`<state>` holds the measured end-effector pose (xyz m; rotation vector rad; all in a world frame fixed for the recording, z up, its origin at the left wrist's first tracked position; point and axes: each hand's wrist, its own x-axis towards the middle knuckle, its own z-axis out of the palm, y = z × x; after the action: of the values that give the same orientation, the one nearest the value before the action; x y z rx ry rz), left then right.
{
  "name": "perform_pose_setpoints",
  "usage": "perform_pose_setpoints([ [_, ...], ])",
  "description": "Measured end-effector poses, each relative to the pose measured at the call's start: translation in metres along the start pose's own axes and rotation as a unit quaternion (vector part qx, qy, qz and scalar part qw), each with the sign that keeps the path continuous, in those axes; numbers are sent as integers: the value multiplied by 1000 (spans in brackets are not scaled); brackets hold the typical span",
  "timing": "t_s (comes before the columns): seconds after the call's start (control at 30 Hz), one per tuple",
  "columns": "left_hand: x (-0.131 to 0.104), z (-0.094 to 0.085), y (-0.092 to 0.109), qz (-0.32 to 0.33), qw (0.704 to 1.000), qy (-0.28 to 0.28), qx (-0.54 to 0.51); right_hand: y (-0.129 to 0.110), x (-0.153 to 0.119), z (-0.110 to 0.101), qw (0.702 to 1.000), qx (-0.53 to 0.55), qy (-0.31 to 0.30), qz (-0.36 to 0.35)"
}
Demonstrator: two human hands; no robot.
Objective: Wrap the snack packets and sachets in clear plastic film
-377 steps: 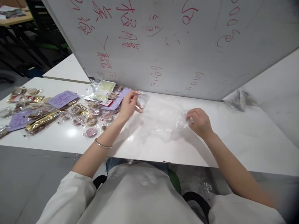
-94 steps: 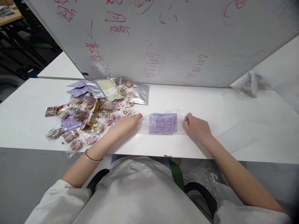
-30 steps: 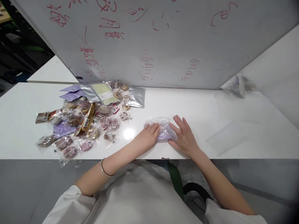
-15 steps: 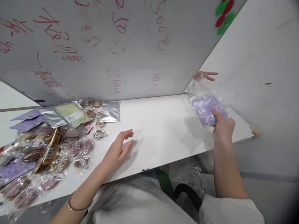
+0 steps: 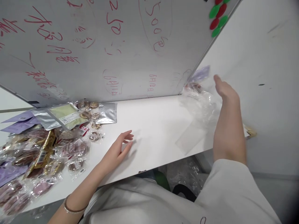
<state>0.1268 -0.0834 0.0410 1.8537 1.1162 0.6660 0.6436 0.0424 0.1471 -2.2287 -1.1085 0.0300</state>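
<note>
My left hand [image 5: 121,144] rests over the white table, holding nothing, its fingers apart and slightly curled. To its left lies a pile of wrapped snacks, the closest a small clear-wrapped piece [image 5: 94,136]. My right hand [image 5: 225,87] is raised at the right by the whiteboard's edge, open, with no object in it. Left of it, apart from its fingers, is a purple packet [image 5: 202,74], partly behind the board. Just under the packet shows another person's hand [image 5: 196,87], mostly hidden by the board and a clear plastic bag [image 5: 203,102].
A whiteboard [image 5: 130,62] with red writing stands along the table's [image 5: 149,130] far side, with red and green magnets [image 5: 218,15] in its corner. The pile includes a silver pouch [image 5: 107,112] and a gold wrapper [image 5: 44,152]. A white wall closes off the right.
My right hand has let go of the purple packet and moved up. The packet is now farther off, by the other person's hand at the board's edge. My left hand has hardly moved.
</note>
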Motion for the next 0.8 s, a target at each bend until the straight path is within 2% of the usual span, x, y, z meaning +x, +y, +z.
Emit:
perform_pose_setpoints([
  [0.13,-1,-1,2,-3,1000,-13,7,16,-41,44,987,-141,-79,-1],
  [0.23,-1,-3,5,5,1000,-28,1,18,-77,75,973,-211,-83,-48],
  [0.33,-2,-4,5,-5,1000,-23,-10,0,-110,94,969,-200,-52,-134],
  [0.43,-1,-3,1,-18,998,25,-50,-36,-159,106,953,-163,-40,-252],
  [0.47,0,-2,0,-15,996,46,-76,-50,-181,109,940,-147,-58,-304],
  [0.53,2,-1,-3,-1,990,78,-117,-76,-226,116,874,-90,-116,-463],
  [0.6,4,-1,-4,14,989,95,-115,-99,-266,120,823,-59,-161,-541],
  [0.67,4,-3,-5,17,989,114,-90,-113,-291,122,780,-34,-203,-591],
  [0.73,3,-9,-6,1,984,150,-92,-119,-297,123,768,9,-230,-598],
  [0.8,0,-17,-9,-32,972,197,-128,-118,-287,122,786,46,-240,-567],
])
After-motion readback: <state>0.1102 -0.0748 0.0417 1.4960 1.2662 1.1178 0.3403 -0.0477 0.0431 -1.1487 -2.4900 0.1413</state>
